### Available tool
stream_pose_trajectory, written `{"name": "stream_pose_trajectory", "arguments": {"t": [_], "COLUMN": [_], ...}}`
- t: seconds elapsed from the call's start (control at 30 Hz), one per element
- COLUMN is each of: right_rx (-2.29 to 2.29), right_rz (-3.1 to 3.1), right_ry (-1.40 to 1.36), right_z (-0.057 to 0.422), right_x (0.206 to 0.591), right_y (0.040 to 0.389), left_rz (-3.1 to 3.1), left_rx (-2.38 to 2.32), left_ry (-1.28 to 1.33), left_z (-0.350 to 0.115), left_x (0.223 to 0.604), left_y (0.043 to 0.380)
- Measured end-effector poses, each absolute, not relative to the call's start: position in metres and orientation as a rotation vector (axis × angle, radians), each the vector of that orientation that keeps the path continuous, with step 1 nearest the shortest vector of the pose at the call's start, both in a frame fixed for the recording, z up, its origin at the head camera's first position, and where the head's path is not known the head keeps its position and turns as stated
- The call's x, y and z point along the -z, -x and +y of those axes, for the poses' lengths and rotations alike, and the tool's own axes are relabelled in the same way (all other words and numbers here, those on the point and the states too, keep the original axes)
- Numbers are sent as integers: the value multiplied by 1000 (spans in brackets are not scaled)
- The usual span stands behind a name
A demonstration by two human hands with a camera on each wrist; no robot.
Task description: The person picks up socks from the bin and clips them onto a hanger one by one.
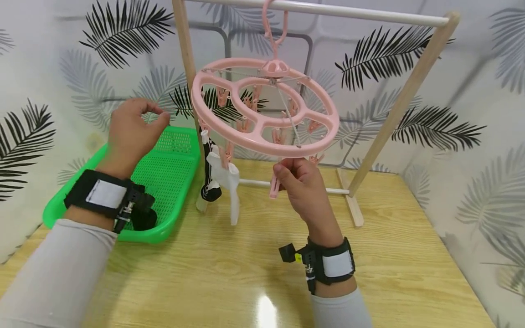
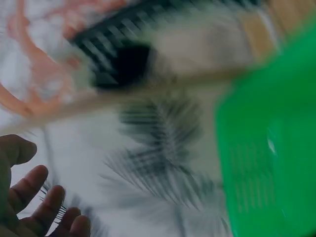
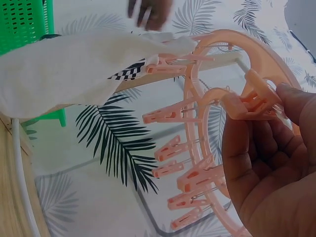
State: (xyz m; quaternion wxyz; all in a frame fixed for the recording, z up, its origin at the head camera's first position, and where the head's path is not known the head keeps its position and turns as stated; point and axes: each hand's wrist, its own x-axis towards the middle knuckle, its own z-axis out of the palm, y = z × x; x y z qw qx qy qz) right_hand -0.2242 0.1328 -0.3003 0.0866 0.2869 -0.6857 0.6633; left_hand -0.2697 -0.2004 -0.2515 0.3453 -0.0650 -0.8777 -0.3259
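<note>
A round pink clip hanger [image 1: 262, 142] hangs by its hook from a rack's top bar. My right hand [image 1: 304, 187] pinches one of its pink clothespins [image 3: 254, 96] below the near rim; no cloth shows in that peg. At the hanger's left, a white sock [image 1: 232, 182] dangles from a peg, with a black-and-white checked sock [image 1: 208, 171] behind it. Loosely bent and holding nothing, my left hand [image 1: 137, 132] is in the air left of the hanger, above the green basket [image 1: 180, 182]. Its fingers [image 2: 47, 205] are spread in the left wrist view.
Dark cloth [image 1: 144, 219] lies in the basket, partly hidden by the left wrist's camera. The rack has wooden posts [image 1: 404, 102], a white top bar [image 1: 361, 13] and a foot [image 1: 350, 200] on the wooden table [image 1: 229, 273]. Several other pegs [image 3: 170, 112] hang from the hanger.
</note>
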Motion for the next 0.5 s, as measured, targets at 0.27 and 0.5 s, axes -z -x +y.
{"name": "stream_pose_trajectory", "arguments": {"t": [0.27,0.5], "right_rx": [-1964,-1971], "right_rz": [-2059,-2069], "right_ry": [-826,-830], "right_z": [134,131], "right_x": [302,303], "right_y": [228,228], "left_rz": [-3004,-3318], "left_rx": [329,252], "left_ry": [271,163], "left_z": [-273,-298], "left_x": [299,322], "left_y": [296,288]}}
